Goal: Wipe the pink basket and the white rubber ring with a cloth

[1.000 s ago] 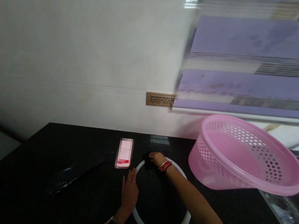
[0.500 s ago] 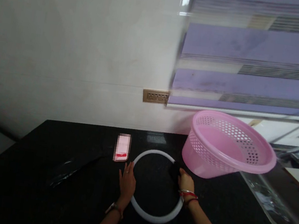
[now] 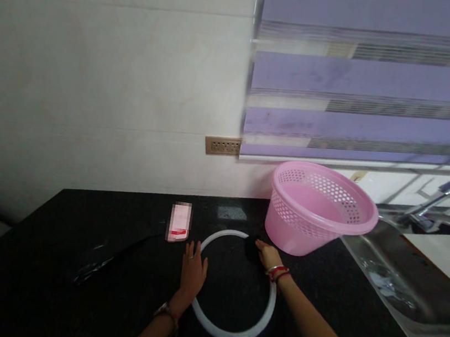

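A white ring point(image 3: 228, 336) lies flat on the black countertop point(image 3: 121, 310). My left hand point(image 3: 192, 273) rests on the ring's left side, fingers stretched out and apart. At the ring's upper right, my right hand point(image 3: 269, 257) presses a black cloth point(image 3: 253, 244) onto it. The cloth is dark and blends into the counter, so its outline is hard to see. Part of the ring's right side is hidden beneath the cloth, hand and wrist.
Behind my right hand stands a pink basket point(image 3: 303, 238). A phone point(image 3: 179, 223) lies beyond my left hand, and a black plastic bag point(image 3: 98, 265) to the left. On the right are a steel sink point(image 3: 422, 285) and a faucet point(image 3: 447, 194). A wall socket point(image 3: 222, 146) sits behind.
My right hand has slid with the black cloth along the ring, farther toward its far side. My left hand stays on the left side. The view has shifted slightly.
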The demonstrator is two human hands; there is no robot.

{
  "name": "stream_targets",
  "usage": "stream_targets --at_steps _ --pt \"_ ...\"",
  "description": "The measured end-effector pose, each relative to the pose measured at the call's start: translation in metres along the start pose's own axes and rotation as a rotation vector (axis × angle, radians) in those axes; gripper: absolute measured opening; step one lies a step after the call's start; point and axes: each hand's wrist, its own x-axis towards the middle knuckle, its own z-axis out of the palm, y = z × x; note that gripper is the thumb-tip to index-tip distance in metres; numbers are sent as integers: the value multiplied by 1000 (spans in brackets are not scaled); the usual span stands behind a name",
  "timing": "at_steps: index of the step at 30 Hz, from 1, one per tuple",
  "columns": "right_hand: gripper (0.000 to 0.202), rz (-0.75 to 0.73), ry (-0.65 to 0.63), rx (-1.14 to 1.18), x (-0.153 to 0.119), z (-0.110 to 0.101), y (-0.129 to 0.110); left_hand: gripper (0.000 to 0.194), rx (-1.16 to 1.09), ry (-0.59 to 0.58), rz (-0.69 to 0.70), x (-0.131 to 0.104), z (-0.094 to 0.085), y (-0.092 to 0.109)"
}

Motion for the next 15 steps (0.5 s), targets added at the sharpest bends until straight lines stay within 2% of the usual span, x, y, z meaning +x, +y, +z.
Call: stream_targets --at_steps 4,7,10,15 --pt "43 -185 -108 94 39 -2 0 51 -35 -104 218 51 -3 7" --pt "44 -300 -190 136 62 1 -5 53 -27 -209 333 76 0 10" --pt "44 -368 -245 153 79 7 -14 51 -14 -258 418 88 6 9" --pt "43 -390 -228 145 86 14 -27 46 7 -232 450 88 13 2"
